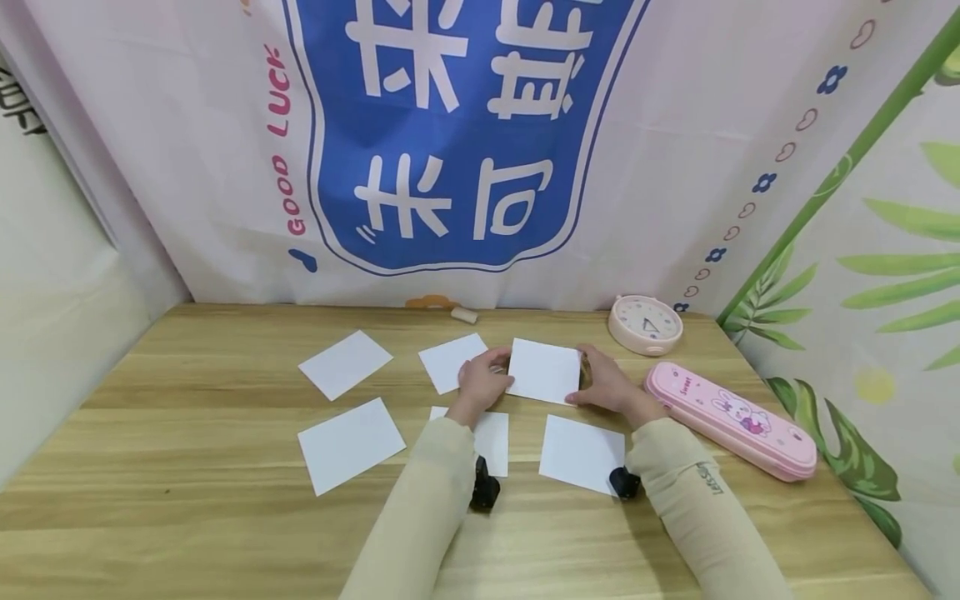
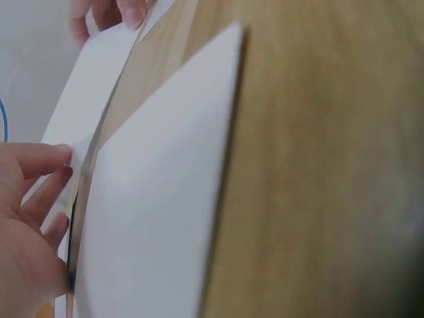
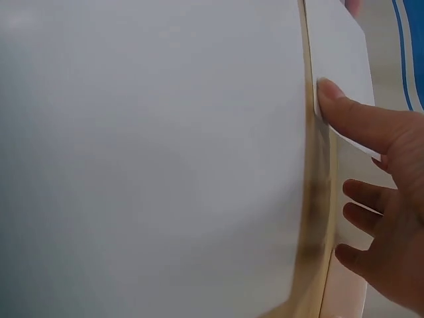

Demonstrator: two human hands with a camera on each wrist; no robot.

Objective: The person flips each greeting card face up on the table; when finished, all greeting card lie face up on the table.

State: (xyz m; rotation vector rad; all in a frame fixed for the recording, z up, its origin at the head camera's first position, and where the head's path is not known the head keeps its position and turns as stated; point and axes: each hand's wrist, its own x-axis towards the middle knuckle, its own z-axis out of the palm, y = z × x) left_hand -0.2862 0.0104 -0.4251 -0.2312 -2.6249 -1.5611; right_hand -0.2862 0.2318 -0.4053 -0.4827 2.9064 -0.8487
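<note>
A blank white card [image 1: 544, 371] is held by both hands near the back of the table. My left hand [image 1: 483, 385] grips its left edge, with fingertips at the card's side in the left wrist view, where the left hand [image 2: 30, 218] shows at lower left. On the opposite edge my right hand [image 1: 606, 382] pinches the card; in the right wrist view the thumb of the right hand [image 3: 397, 146] lies on its face. Another white card [image 1: 453, 360] lies just behind the left hand. Below are a card [image 1: 491, 442] partly covered by the left sleeve and a card [image 1: 581, 454] beside the right wrist.
Two more white cards [image 1: 346, 364] lie toward the left of the wooden table [image 1: 187, 467]. A pink pencil case [image 1: 731, 421] rests to the right, with a round pink clock [image 1: 646, 325] behind it. A small pale cylinder [image 1: 464, 315] sits by the back curtain [image 1: 225, 250].
</note>
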